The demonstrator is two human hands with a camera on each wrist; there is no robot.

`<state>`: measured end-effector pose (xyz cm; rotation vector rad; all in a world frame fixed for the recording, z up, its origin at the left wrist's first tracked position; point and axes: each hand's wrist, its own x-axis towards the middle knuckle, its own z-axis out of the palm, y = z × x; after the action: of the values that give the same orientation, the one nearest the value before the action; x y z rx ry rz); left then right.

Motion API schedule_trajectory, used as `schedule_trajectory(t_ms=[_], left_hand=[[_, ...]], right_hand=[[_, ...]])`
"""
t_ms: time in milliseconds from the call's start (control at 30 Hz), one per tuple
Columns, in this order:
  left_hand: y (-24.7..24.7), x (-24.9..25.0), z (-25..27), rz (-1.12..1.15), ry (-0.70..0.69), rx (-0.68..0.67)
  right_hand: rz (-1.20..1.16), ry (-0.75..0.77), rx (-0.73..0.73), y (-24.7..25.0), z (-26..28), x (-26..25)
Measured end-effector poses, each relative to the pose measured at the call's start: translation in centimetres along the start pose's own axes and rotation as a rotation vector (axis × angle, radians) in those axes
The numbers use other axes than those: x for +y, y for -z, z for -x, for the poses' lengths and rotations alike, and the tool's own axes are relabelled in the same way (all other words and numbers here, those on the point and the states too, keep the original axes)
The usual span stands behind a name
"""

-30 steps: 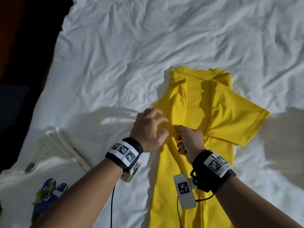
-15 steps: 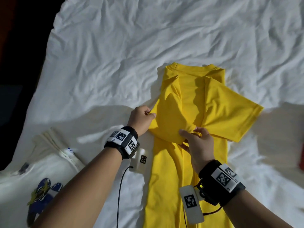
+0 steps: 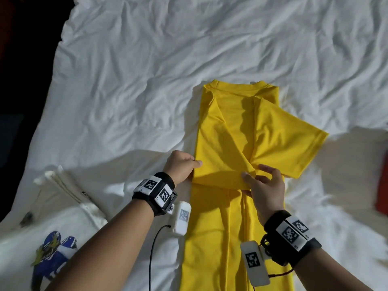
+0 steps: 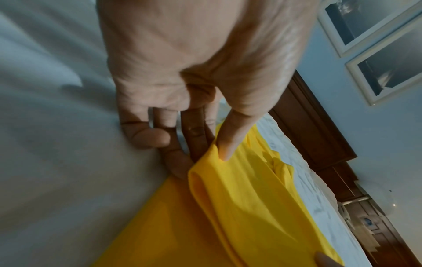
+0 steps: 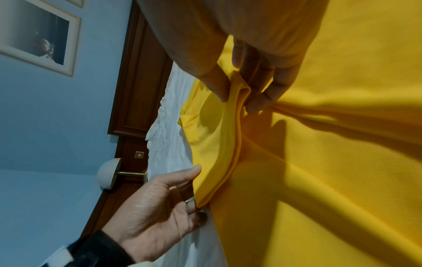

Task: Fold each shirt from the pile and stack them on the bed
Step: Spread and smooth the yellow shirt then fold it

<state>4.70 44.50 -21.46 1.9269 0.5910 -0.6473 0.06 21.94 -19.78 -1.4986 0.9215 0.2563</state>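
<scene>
A yellow shirt (image 3: 226, 217) lies lengthwise on the white bed sheet (image 3: 147, 80), its left side folded inward and its left sleeve laid flat across the chest. My left hand (image 3: 184, 164) pinches the sleeve's left corner (image 4: 212, 153) between thumb and fingers at the shirt's left edge. My right hand (image 3: 262, 181) pinches the sleeve's right corner (image 5: 239, 90) over the shirt's middle. The right sleeve (image 3: 294, 148) sticks out flat to the right. The shirt's lower hem is out of view.
White shirts (image 3: 52, 217), one with a blue printed figure, lie at the bed's lower left. A red item (image 3: 382, 185) shows at the right edge. The bed's left edge (image 3: 42, 101) drops into darkness. A wooden headboard (image 4: 319, 126) and framed pictures (image 4: 376, 45) stand beyond.
Both hands have drawn the bunched left sleeve apart: the left hand moved left to the shirt's edge, the right moved right, and the sleeve now lies spread flat.
</scene>
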Motion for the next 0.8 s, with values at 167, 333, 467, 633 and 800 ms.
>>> schedule_trajectory(t_ms=[167, 333, 467, 633, 800], left_hand=[[-0.2, -0.5, 0.7, -0.043, 0.006, -0.001], [-0.1, -0.4, 1.1, -0.285, -0.06, 0.096], [-1.6, -0.1, 1.9, -0.982, -0.605, 0.334], [-4.3, -1.9, -1.0, -1.244, -0.717, -0.036], [-0.6, -2.8, -3.5, -1.08, -0.387, 0.296]], right_hand=[[0.041, 0.04, 0.001, 0.7, -0.6, 0.7], [0.318, 0.152, 0.05, 0.9, -1.0, 1.8], [0.919, 0.821, 0.088, 0.4, 0.5, 2.2], [1.418, 0.911, -0.275, -0.4, -1.2, 5.7], [1.445, 0.866, -0.246, -0.4, -0.3, 5.3]])
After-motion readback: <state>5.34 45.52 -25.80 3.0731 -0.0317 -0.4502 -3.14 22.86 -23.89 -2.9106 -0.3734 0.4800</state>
